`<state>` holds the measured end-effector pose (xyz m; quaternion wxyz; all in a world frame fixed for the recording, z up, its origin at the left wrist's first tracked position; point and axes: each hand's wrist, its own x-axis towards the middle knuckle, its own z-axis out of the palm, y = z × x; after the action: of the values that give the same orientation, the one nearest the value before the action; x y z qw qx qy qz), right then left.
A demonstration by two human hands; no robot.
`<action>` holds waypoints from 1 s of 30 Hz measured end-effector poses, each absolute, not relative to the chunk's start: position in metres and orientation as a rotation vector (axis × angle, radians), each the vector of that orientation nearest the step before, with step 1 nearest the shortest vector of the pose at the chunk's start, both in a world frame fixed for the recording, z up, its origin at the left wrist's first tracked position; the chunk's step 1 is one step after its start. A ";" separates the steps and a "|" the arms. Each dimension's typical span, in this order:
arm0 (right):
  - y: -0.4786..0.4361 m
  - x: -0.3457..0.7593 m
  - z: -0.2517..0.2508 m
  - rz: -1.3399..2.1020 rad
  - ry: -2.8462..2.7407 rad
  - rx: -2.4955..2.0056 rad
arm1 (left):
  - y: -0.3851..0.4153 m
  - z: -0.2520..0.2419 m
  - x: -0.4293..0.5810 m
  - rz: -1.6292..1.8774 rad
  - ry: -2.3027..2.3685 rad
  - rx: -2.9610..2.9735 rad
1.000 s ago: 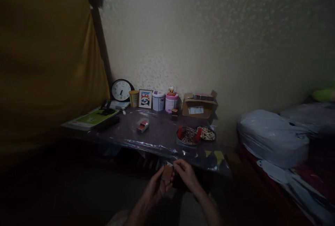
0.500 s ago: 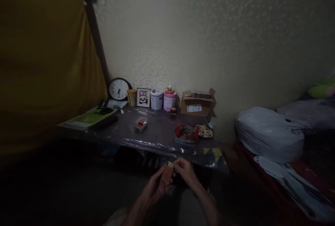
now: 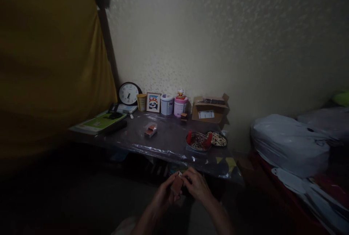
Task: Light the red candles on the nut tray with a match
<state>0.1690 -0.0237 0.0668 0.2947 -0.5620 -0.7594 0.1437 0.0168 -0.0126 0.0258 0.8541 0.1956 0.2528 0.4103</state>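
My left hand (image 3: 163, 193) is wrapped around a small brown-orange matchbox (image 3: 177, 185), held tilted in front of the table's near edge. A pale bit shows at its top end, where the inner tray sticks out a little. My right hand (image 3: 196, 184) is closed, with thumb and fingers pressed at that top end; the fingertips partly hide it. Beyond my hands stands a round dish (image 3: 198, 142) of dark-tipped matchsticks with red pieces at its sides. Behind it is a second dish (image 3: 216, 139) of pale matchsticks. More matchboxes (image 3: 151, 130) lie mid-table, seemingly in clear wrap.
Along the wall stand a clock (image 3: 128, 93), a yellow cup (image 3: 141, 102), a framed panda picture (image 3: 153, 102), a white tub (image 3: 167, 105), a pink tub (image 3: 180, 108) and an open cardboard box (image 3: 210, 113). A green book (image 3: 102, 121) lies left; white bags (image 3: 286, 144) sit right.
My right fingers have moved further over the top end of the matchbox, and less of the pale part shows. The whole view has shifted slightly.
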 end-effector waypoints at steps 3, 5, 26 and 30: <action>-0.023 0.170 0.065 0.383 -2.044 -1.531 | -0.013 0.025 0.018 0.872 0.548 0.435; -0.023 0.170 0.064 0.389 -2.057 -1.552 | -0.013 0.024 0.019 0.862 0.559 0.432; -0.022 0.173 0.062 0.423 -2.111 -1.471 | -0.014 0.023 0.018 0.825 0.552 0.452; -0.024 0.174 0.063 0.384 -2.126 -1.426 | -0.014 0.025 0.018 0.833 0.589 0.478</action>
<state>0.1743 -0.0240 0.0630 0.2728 -0.5300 -0.7901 0.1426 0.0176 -0.0143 0.0255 0.8457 0.2264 0.2790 0.3946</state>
